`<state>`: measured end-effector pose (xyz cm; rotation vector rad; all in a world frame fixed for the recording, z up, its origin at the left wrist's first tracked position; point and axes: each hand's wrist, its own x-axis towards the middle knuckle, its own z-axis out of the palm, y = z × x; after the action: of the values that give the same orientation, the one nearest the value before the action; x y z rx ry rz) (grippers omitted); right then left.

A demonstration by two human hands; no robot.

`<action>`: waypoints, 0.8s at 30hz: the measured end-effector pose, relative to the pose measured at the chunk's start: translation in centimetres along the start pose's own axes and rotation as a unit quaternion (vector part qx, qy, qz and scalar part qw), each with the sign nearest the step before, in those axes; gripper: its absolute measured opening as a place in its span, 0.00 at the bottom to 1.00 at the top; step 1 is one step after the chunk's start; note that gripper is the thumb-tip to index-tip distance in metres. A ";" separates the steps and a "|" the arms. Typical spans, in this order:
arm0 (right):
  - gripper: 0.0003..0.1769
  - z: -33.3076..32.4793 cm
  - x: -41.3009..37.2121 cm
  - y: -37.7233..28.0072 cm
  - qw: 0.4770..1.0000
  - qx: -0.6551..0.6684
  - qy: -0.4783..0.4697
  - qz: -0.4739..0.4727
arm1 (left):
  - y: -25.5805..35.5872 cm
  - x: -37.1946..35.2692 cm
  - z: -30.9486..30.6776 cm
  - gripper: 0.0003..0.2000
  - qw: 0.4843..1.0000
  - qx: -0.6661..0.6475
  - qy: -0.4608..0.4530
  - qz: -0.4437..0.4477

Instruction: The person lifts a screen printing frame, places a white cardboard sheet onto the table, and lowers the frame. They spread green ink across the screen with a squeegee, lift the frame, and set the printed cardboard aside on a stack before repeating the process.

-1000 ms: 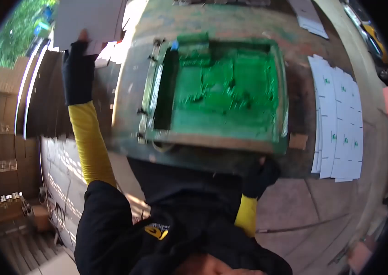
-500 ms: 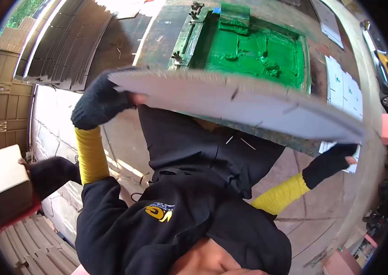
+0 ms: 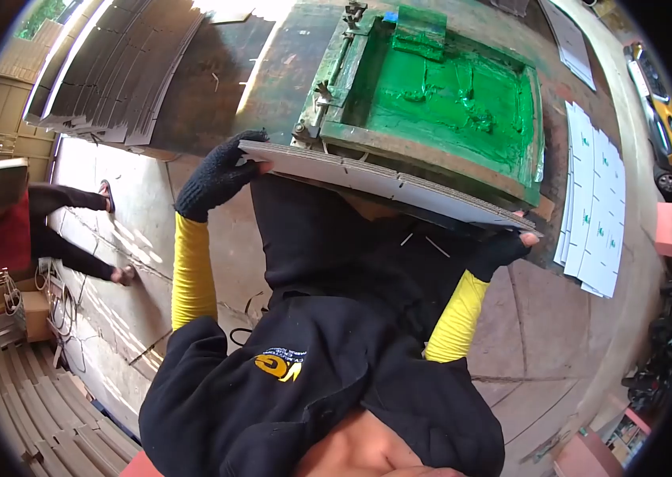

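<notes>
A thin stack of cardboard sheets (image 3: 383, 183), white underneath with notched edges, spans the space between my hands at the table's near edge. My left hand (image 3: 223, 175), in a black fingerless glove, is closed around its left end. At the right end, my right hand (image 3: 503, 246), gloved the same way, grips the stack with the thumb showing. Just beyond lies a screen-printing frame (image 3: 423, 160) hinged to clamps (image 3: 321, 91), its inside covered with thick green ink (image 3: 451, 99). An ink-coated squeegee (image 3: 419, 33) rests at the frame's far end.
White sheets with small green prints (image 3: 594, 199) lie at the table's right. A tall pile of cardboard (image 3: 113, 71) stands at the left. Another person (image 3: 2, 234) carries cardboard on the left. Flat cardboard stacks (image 3: 42, 405) sit at lower left; a yellow vehicle (image 3: 666, 119) is far right.
The cardboard sheets have come down and closer to me, both hands still on them. My right hand has moved inward. The other person has walked further into view at the left.
</notes>
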<state>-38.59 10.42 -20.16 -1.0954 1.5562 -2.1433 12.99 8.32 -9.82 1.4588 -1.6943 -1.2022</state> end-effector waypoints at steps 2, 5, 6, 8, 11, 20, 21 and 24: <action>0.45 0.6 -0.7 -0.4 0.995 0.076 0.036 0.047 | 0.1 -0.3 1.0 0.22 0.999 0.017 0.048 -0.001; 0.44 0.9 0.3 -3.6 0.997 0.070 0.018 0.010 | 1.5 -0.9 2.4 0.26 0.995 0.040 0.091 0.018; 0.43 1.2 0.6 -4.8 0.998 0.067 0.012 -0.010 | 1.9 -1.1 2.9 0.28 0.992 0.052 0.110 0.030; 0.42 2.2 0.7 -7.2 0.998 0.053 -0.009 0.025 | 2.0 -1.1 4.3 0.29 0.986 0.067 0.145 0.049; 0.40 2.7 0.0 -8.5 0.995 0.028 -0.050 0.087 | 1.4 -1.2 6.1 0.32 0.967 0.095 0.217 0.095; 0.27 3.1 0.2 -7.9 0.994 -0.078 -0.030 0.073 | -0.7 -0.7 6.8 0.28 0.942 -0.211 0.245 0.087; 0.25 3.3 0.4 -8.1 0.993 -0.082 -0.031 0.080 | -0.7 -0.3 7.0 0.28 0.932 -0.235 0.263 0.085; 0.24 4.0 0.4 -9.0 0.991 -0.085 -0.023 0.102 | -0.5 -0.3 7.4 0.28 0.927 -0.222 0.299 0.049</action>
<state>-34.19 10.85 -11.37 -0.9798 1.7724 -1.8689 6.76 10.44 -13.34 1.2630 -0.9897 -0.8821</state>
